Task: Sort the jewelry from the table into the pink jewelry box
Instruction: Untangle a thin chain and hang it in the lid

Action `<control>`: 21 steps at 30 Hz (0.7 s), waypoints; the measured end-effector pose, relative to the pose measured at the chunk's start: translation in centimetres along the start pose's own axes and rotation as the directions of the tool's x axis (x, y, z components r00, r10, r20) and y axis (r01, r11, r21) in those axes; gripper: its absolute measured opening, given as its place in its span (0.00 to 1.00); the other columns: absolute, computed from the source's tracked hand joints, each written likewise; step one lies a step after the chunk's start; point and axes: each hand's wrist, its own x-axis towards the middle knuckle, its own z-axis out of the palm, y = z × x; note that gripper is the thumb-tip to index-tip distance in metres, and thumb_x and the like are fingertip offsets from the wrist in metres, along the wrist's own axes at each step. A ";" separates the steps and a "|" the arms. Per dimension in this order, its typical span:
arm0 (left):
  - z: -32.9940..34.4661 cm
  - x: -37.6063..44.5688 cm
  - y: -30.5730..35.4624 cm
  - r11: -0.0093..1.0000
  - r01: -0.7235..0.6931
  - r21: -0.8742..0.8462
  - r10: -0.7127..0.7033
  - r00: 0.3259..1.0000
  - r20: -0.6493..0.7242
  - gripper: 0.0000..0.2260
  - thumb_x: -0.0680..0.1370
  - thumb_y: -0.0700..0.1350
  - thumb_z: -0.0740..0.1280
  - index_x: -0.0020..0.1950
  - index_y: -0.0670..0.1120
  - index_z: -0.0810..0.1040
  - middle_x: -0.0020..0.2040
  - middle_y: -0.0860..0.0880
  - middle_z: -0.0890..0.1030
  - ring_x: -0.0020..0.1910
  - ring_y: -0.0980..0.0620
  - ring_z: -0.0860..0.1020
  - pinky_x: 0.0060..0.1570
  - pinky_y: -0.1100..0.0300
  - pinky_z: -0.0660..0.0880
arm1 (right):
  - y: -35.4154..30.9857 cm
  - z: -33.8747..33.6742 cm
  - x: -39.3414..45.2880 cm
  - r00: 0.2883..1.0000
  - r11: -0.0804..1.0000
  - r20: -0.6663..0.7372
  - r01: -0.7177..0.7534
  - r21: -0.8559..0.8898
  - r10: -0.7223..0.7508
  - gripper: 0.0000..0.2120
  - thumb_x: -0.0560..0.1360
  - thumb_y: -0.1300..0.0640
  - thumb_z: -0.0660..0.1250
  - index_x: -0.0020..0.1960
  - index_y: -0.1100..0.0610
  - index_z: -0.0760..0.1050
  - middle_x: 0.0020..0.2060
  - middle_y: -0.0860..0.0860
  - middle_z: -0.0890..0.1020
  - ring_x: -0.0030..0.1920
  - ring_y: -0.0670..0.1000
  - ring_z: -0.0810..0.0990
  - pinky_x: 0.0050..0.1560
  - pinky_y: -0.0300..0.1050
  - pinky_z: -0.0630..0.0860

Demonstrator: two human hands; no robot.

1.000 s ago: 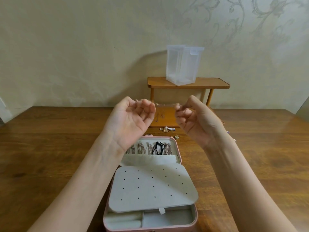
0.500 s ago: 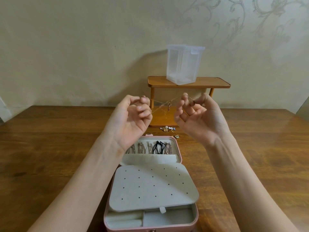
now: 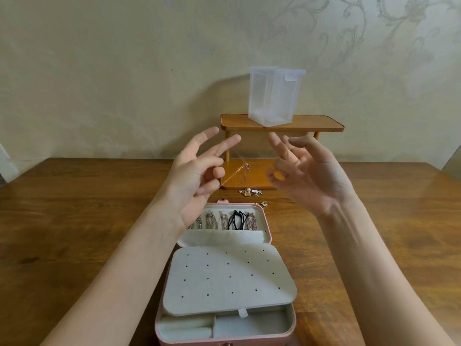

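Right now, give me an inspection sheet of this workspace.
Surface: wooden table, bare wood showing.
Job's things: pink jewelry box open, chains hung in its lid, perforated grey panel folded over the base; thin gold chain held above it.
Clutter: small jewelry pieces on the table behind the box.
Grippers: left hand pinches one end of the chain, other fingers spread; right hand raised beside it, grip blurred.
Cables: nothing seen.
Surroundings: wooden shelf bearing a clear plastic container; patterned wall.
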 end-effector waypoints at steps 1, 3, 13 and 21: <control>-0.2 0.0 0.2 0.999 0.007 -0.050 -0.007 1.000 -0.014 0.22 0.77 0.28 0.54 0.65 0.48 0.69 0.57 0.48 0.82 0.22 0.60 0.70 0.16 0.72 0.57 | -0.2 -0.2 0.0 1.000 1.000 -0.010 0.029 -0.008 -0.029 0.07 0.69 0.62 0.63 0.47 0.57 0.71 0.42 0.51 0.84 0.20 0.43 0.60 0.43 0.40 0.70; -0.7 0.2 0.6 0.984 0.020 -0.179 -0.027 0.999 -0.037 0.21 0.77 0.29 0.53 0.65 0.47 0.70 0.57 0.46 0.81 0.23 0.60 0.73 0.15 0.72 0.56 | -0.7 -0.4 -0.1 0.996 0.995 -0.017 0.093 0.039 -0.092 0.07 0.70 0.63 0.63 0.47 0.58 0.70 0.41 0.52 0.83 0.19 0.43 0.61 0.45 0.41 0.73; -3.0 1.2 0.7 0.922 0.141 -0.361 -0.193 0.975 -0.112 0.10 0.77 0.36 0.54 0.47 0.44 0.74 0.34 0.53 0.76 0.19 0.60 0.65 0.14 0.70 0.56 | -0.9 -0.6 -0.1 0.962 0.960 0.146 0.250 -0.124 -0.231 0.08 0.71 0.66 0.59 0.46 0.57 0.72 0.44 0.50 0.79 0.21 0.42 0.60 0.17 0.31 0.60; -0.6 0.0 2.2 0.990 0.045 -0.135 -0.046 0.999 -0.004 0.12 0.77 0.35 0.56 0.53 0.44 0.77 0.47 0.50 0.79 0.28 0.60 0.73 0.16 0.72 0.59 | -0.1 -0.6 -0.2 0.932 0.248 0.212 0.289 -0.925 -0.293 0.05 0.76 0.64 0.63 0.49 0.57 0.76 0.32 0.51 0.81 0.23 0.41 0.67 0.24 0.33 0.63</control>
